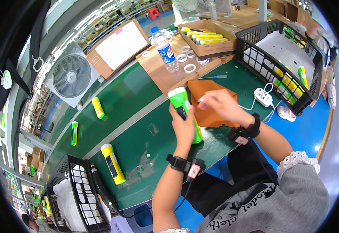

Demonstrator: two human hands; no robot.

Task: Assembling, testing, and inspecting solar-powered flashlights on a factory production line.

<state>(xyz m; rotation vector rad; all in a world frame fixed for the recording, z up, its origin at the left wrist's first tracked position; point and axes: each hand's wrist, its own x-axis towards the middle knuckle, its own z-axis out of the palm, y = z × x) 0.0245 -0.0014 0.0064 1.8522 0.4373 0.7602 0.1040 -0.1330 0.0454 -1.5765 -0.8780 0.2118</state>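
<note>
Flashlight (179, 99) partly hidden in left hand (184, 130), fingers wrapped; right hand (223, 104) (blurred) half-curled, hold unclear.

Left hand (183, 127) curled, right hand (220, 104) blurred

Shot through the left fisheye lens worn on a worker's head, the view looks down and forward over a green workbench (146, 174), which slants from 8 toward 2 o'clock. The left hand (183, 129) sits close in, near dial centre, the right hand (222, 104) toward 2. The wearer's grey shirt (301, 186) looms nearest at 5 o'clock; a square-housed fan (71, 75) stands farther off at 10, a red stool (153, 13) deepest at 12.
</note>
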